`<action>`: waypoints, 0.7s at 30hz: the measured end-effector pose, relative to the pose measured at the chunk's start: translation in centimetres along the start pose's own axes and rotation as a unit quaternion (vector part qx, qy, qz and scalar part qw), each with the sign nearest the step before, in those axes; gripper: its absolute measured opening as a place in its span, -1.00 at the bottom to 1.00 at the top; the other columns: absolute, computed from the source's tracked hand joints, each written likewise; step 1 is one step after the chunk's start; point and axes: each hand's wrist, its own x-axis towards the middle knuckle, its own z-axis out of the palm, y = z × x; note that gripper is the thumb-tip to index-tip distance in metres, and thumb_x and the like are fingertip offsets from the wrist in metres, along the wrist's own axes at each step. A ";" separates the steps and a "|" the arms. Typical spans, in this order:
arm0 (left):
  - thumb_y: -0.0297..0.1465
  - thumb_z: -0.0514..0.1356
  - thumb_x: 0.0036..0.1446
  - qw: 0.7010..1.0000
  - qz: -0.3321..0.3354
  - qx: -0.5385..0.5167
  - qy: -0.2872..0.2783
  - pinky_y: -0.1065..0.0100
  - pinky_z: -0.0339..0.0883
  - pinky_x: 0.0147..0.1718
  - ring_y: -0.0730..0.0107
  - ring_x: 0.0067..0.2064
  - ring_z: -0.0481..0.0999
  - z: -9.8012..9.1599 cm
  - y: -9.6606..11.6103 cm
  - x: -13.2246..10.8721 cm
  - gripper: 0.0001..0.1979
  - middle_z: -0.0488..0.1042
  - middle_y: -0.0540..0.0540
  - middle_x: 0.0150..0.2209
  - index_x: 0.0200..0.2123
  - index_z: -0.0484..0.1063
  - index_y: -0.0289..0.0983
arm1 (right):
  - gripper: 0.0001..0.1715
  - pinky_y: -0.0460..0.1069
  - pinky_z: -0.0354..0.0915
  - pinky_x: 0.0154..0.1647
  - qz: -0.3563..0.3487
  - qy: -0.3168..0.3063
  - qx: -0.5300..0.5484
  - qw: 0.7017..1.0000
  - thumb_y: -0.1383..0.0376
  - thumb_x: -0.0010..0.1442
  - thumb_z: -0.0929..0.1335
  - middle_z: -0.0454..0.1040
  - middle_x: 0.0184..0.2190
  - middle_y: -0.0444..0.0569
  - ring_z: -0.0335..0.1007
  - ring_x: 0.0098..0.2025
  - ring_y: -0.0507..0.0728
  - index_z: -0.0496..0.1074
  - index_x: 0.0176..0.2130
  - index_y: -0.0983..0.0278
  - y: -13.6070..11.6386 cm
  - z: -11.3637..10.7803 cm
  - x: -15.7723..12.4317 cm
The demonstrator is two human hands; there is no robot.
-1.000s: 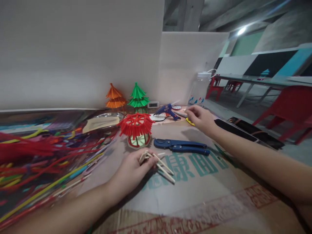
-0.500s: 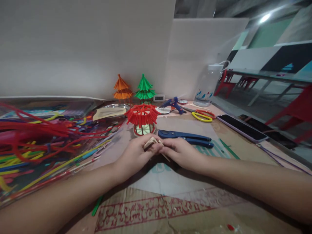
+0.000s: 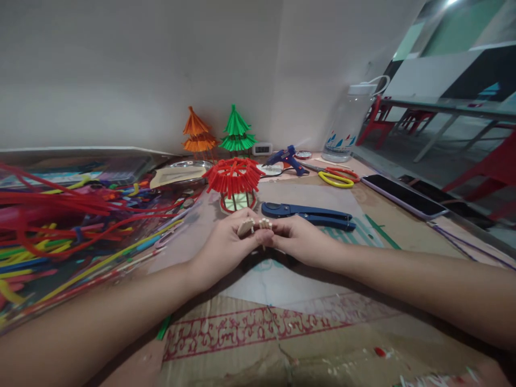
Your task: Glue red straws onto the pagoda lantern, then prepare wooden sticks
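Short pale sticks point(image 3: 265, 223) are bunched at the frame's centre, gripped by the left hand point(image 3: 226, 242) and the right hand point(image 3: 304, 240), fingers meeting. Just above stands a red-roofed model point(image 3: 234, 177); right of centre, a blue cutter point(image 3: 331, 216); far left, tangled pipe cleaners point(image 3: 60, 207).

Desk point(image 3: 226, 371), brown with a red scrollwork band, partly overlaid by a translucent sheet point(image 3: 282, 285). Toward the far edge, left to right: metal dish point(image 3: 197, 164), orange tiered model point(image 3: 197, 133), green tiered model point(image 3: 237, 130), small digital clock point(image 3: 262, 149), blue glue gun point(image 3: 289, 158), yellow-and-red-handled scissors point(image 3: 323, 172); near the far right corner, clear bottle point(image 3: 345, 123). Along the right edge, dark-screened phone point(image 3: 403, 197); inward from it, green strip point(image 3: 382, 233). Toward the left edge, tangle of coloured strands point(image 3: 80, 209). Between these, red-fringed model point(image 3: 233, 177) near blue cutter point(image 3: 298, 209). Toward the near edge, small red fragment point(image 3: 379, 352).
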 end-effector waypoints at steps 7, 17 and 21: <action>-0.23 0.27 0.22 1.000 -0.011 -0.015 -0.009 0.38 0.29 -0.31 0.44 -0.33 0.41 0.1 -0.5 0.1 -0.74 0.39 -0.01 -0.34 -0.41 0.49 -0.29 | -0.67 -0.03 0.34 -0.18 -0.035 -0.010 -0.052 0.998 0.10 0.34 0.33 0.59 -0.27 -0.06 0.45 -0.24 0.12 0.57 -0.19 0.28 0.2 -0.2 0.0; -0.12 0.18 0.32 0.999 0.034 0.015 -0.024 0.33 0.27 -0.30 0.40 -0.37 0.38 0.0 -0.6 0.2 -0.54 0.37 -0.02 -0.45 -0.55 0.41 -0.26 | -0.61 -0.09 0.25 -0.36 0.019 -0.011 -0.015 1.000 0.07 0.27 0.37 0.47 -0.46 -0.11 0.32 -0.41 0.02 0.53 -0.42 0.28 -0.2 -0.2 0.0; -0.06 0.17 0.32 0.999 0.028 0.013 -0.018 0.31 0.28 -0.29 0.37 -0.36 0.38 0.0 -0.4 0.2 -0.52 0.36 -0.01 -0.48 -0.55 0.37 -0.25 | -0.62 -0.07 0.32 -0.26 0.004 -0.025 0.013 1.000 0.04 0.27 0.37 0.55 -0.37 -0.07 0.42 -0.32 0.05 0.58 -0.36 0.27 -0.3 -0.3 0.0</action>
